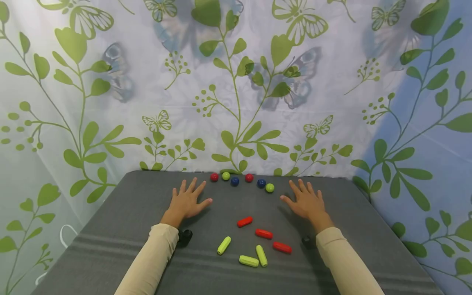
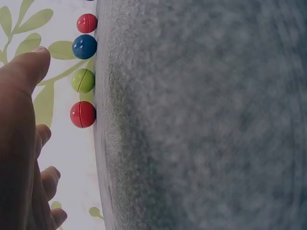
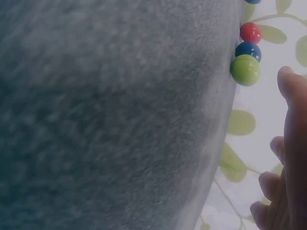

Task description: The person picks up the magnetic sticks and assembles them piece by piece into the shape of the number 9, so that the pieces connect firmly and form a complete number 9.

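Note:
Both hands hold nothing, their fingers spread over the grey table (image 1: 140, 213). My left hand (image 1: 186, 202) is nearest the red ball (image 1: 214, 177) at the left end of a loose row. Close to my right hand (image 1: 307, 202) lies the green ball (image 1: 270, 188) at the row's right end. Between them sit another green ball (image 1: 226, 176), a blue ball (image 1: 234, 181), a red ball (image 1: 249, 178) and a second blue ball (image 1: 261, 183). In front, between the forearms, lie short red sticks (image 1: 264, 234) and yellow-green sticks (image 1: 224, 245), several in all.
A white curtain (image 1: 258, 94) printed with green leaves and butterflies hangs right behind the table's back edge. Black wrist devices show under the left wrist (image 1: 185, 237) and the right wrist (image 1: 307, 241). A white cord (image 1: 65, 233) hangs beside the table at left.

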Demonstrator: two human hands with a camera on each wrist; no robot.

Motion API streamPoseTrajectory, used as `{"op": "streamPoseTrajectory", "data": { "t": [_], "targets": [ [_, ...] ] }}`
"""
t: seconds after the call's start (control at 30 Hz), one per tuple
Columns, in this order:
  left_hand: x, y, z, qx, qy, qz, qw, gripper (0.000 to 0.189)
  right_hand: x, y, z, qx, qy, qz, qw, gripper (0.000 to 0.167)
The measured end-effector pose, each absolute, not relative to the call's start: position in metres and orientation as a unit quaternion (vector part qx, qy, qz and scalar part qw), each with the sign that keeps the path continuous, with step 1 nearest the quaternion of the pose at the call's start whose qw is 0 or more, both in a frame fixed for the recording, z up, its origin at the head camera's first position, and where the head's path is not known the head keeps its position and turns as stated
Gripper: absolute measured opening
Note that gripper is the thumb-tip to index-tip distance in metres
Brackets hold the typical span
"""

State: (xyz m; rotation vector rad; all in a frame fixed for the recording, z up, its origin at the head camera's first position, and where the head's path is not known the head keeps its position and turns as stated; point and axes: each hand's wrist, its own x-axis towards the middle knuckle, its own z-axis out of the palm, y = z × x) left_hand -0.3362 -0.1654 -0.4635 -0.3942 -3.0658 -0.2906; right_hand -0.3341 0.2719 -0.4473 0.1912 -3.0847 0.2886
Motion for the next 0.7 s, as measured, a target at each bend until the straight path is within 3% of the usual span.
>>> {"op": "streamPoseTrajectory", "data": {
  "t": [0.33, 0.57, 0.7],
  "targets": [
    [-0.325, -0.124, -0.447, -0.192, -0.975, -0.097, 0.050, 0.081, -0.355, 0.242, -0.437, 0.186, -0.977, 0.098, 0.019, 0.075],
    [-0.319, -0.085, -0.435, -0.249, -0.965, -0.047, 0.067, 0.080, -0.373, 0.219, -0.436, 0.193, -0.978, 0.078, 0.006, 0.072],
    [-0.317, -0.073, -0.438, -0.261, -0.964, -0.021, 0.035, 0.081, -0.380, 0.215, -0.439, 0.186, -0.980, 0.067, 0.005, 0.067]
  ]
}}
